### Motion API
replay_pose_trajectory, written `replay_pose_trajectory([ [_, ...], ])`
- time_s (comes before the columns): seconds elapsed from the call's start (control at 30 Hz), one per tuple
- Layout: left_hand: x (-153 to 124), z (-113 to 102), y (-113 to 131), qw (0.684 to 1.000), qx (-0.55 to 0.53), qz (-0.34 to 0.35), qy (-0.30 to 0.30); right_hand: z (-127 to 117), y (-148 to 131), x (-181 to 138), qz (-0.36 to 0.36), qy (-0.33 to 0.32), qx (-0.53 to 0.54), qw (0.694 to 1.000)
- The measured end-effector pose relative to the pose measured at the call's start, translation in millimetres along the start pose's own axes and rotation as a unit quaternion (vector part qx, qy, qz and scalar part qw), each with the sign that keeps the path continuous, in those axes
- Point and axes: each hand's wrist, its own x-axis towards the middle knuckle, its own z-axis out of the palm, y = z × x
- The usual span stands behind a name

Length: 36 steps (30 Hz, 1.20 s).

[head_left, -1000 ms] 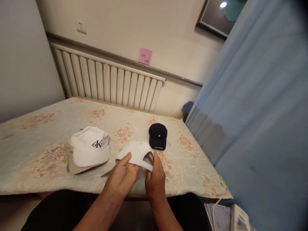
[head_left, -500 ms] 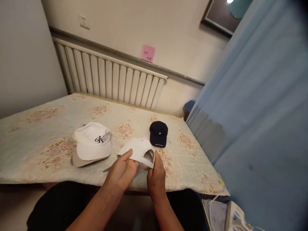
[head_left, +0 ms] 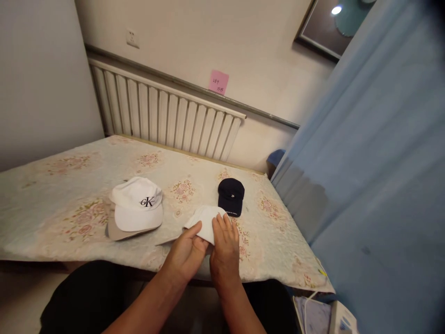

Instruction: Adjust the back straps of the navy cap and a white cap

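A white cap (head_left: 203,217) is held low over the near part of the bed, its brim pointing left. My left hand (head_left: 187,250) grips its lower edge, thumb on the outside and fingers underneath. Across the back of the cap lie the fingers of my right hand (head_left: 225,246), covering the rear opening; its thumb is hidden. Just beyond rests a black cap (head_left: 231,195) with a small light mark, brim toward me. To the left, a white cap with black "CK" letters (head_left: 137,204) sits on top of a beige cap (head_left: 116,232), mostly covered.
A floral sheet (head_left: 194,176) covers the bed. Behind it stand a white radiator (head_left: 167,111) and a wall with a pink note (head_left: 219,82). A blue curtain (head_left: 365,162) hangs along the right side. Near the lower right corner are a white box (head_left: 342,317) and a cable.
My right hand has moved from the cap's rear edge to lie over its back opening. The cap has turned slightly and shifted a little right. The view has tilted slightly.
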Motion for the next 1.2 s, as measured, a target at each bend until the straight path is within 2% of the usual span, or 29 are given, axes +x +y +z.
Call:
replay_pose_trajectory([
  [0.13, 3.3, -0.7, 6.1, 1.0, 0.007, 0.023, 0.015, 0.3, 8.3, -12.8, 0.004, 0.013, 0.012, 1.0],
  [0.3, 2.7, 0.1, -5.7, 0.999, 0.016, 0.029, 0.033, -2.6, 4.2, -13.0, 0.03, 0.03, 0.004, 0.999],
  [0.43, -0.3, 1.1, -14.8, 0.997, 0.04, 0.065, 0.0, 0.1, -0.5, -5.2, 0.031, 0.026, -0.001, 0.999],
  [0.53, 2.2, -1.5, -12.2, 0.995, 0.044, 0.082, -0.022, 7.3, 1.6, -5.8, 0.021, 0.025, -0.001, 0.999],
  [0.77, 19.0, -20.4, 6.9, 0.999, -0.006, 0.033, 0.028, 29.7, 17.4, -33.0, 0.021, 0.002, 0.002, 1.0],
  [0.93, 31.8, -38.6, 10.9, 0.998, -0.025, 0.028, 0.051, 41.7, 29.9, -52.7, 0.038, -0.021, 0.019, 0.999],
  [1.1, 37.2, -45.7, 11.0, 0.998, -0.016, 0.018, 0.057, 23.3, 15.8, -56.6, 0.059, -0.034, 0.038, 0.997],
  [1.2, 37.9, -46.6, 10.0, 0.998, -0.013, 0.02, 0.057, 5.3, -6.7, -61.6, 0.057, 0.013, 0.084, 0.995],
])
